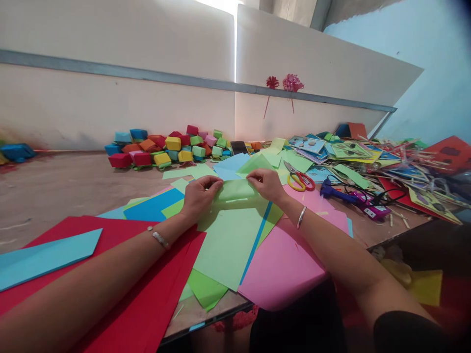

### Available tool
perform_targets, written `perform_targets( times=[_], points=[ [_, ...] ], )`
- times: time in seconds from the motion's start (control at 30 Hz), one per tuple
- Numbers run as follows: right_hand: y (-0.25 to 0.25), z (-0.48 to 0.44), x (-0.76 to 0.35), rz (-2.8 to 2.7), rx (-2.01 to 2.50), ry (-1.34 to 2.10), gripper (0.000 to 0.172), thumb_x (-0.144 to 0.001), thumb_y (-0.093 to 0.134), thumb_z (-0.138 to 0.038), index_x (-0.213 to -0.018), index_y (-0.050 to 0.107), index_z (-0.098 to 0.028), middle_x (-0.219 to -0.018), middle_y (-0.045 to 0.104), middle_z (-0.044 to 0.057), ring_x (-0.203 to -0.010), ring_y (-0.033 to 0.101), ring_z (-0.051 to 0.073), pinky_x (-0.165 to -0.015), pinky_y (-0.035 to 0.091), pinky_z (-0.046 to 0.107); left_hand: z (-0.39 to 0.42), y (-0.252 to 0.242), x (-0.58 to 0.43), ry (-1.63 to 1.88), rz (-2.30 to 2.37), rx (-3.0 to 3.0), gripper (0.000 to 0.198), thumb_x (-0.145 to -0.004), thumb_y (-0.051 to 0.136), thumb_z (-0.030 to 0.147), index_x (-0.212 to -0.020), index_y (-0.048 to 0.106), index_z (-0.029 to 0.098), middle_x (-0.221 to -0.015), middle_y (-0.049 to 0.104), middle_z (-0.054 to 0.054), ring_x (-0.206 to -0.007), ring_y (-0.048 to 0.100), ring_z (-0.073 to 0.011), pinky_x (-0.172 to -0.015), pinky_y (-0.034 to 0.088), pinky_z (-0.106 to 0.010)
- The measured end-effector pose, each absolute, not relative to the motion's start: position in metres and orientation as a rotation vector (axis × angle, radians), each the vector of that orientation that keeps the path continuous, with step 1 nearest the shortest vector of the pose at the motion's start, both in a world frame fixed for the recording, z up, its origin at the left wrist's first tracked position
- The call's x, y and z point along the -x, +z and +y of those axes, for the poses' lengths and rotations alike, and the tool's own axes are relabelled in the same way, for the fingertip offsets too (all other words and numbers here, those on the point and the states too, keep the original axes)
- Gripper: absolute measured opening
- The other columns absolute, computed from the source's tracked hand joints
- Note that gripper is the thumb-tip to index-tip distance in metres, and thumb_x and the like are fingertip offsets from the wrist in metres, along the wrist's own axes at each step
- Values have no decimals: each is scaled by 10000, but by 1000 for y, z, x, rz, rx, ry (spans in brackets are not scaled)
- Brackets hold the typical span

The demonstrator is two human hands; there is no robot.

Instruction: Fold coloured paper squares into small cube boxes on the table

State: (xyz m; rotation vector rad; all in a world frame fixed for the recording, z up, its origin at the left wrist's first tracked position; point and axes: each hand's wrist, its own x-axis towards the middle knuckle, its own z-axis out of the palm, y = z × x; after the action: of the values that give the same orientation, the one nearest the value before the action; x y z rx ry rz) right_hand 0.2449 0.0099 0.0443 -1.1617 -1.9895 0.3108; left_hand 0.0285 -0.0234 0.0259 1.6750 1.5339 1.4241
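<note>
Green paper strip [236,190] at clock ctr, above pale-green sheet [230,240]. L hand [200,196] pinches 9 o'c end, R hand [267,185] 3 o'c end; both thumb-&-finger grips clamped on paper. Step, prob.: folding strip. Next move seems to call for edges aligned, even tension, firm crease. Scissors [299,174] near, 2–3 o'c, untouched. Pink sheet [279,264] 5 o'c, red sheets [158,294] 7–8. Farther: coloured blocks [172,143] approx. 10. Farthest: pompom flowers [293,83], 1 o'c.

No text, label or number is legible.
</note>
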Motion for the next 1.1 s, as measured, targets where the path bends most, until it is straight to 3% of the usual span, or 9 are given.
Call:
perform_targets(
  times=[0.23, 0.5, 0.7, 0.8, 0.9, 1.1],
  points=[
    [45, 11, -244, -2316, 1434, 91, 184, -895, 562, -164, -881, 744, -189, -956, 762, 56, -865, 644, 181, -652, 390, 259, -22, 26, -27, 1239, 1711, -1812, 174, -750, 647, 342, -737, 754, 206, -696, 737, -30, -653, 607, -197, -635, 432, -278],
    [32, 11, -238, -2466, 1584, -1, 172, -927, 558, -213, -873, 722, -213, -1026, 729, 59, -882, 638, 180, -566, 325, 263, -11, 15, -21, 1019, 1747, -2104, 124, -722, 674, 272, -623, 745, 247, -682, 721, -69, -665, 606, -251, -631, 377, -320],
    [28, 12, -235, -2494, 1588, -14, 179, -914, 527, -174, -897, 702, -208, -1003, 716, 73, -863, 626, 194, -564, 325, 279, -6, 9, -17, 1016, 1656, -2199, 149, -712, 706, 215, -565, 702, 237, -673, 624, -79, -681, 567, -252, -665, 370, -336],
    [31, 10, -235, -2496, 1575, -5, 160, -901, 545, -155, -957, 684, -212, -1010, 715, 62, -875, 624, 187, -574, 323, 271, -5, 8, -17, 1026, 1606, -2272, 76, -728, 694, 205, -691, 755, 230, -743, 617, -79, -748, 584, -257, -721, 415, -341],
    [33, 9, -234, -2509, 1579, 5, 158, -903, 543, -160, -972, 671, -222, -1019, 711, 45, -883, 615, 178, -571, 303, 263, -4, 7, -18, 1026, 1440, -2503, 205, -785, 620, 194, -888, 794, 228, -899, 654, -90, -890, 603, -261, -812, 459, -348],
    [32, 11, -235, -2509, 1613, 30, 191, -930, 508, -204, -948, 697, -221, -1056, 693, 52, -910, 611, 175, -577, 293, 260, 0, 10, -15, 679, 1129, -2808, 379, -886, 434, 169, -950, 801, 236, -915, 715, -73, -876, 635, -206, -754, 480, -296]
  ],
)
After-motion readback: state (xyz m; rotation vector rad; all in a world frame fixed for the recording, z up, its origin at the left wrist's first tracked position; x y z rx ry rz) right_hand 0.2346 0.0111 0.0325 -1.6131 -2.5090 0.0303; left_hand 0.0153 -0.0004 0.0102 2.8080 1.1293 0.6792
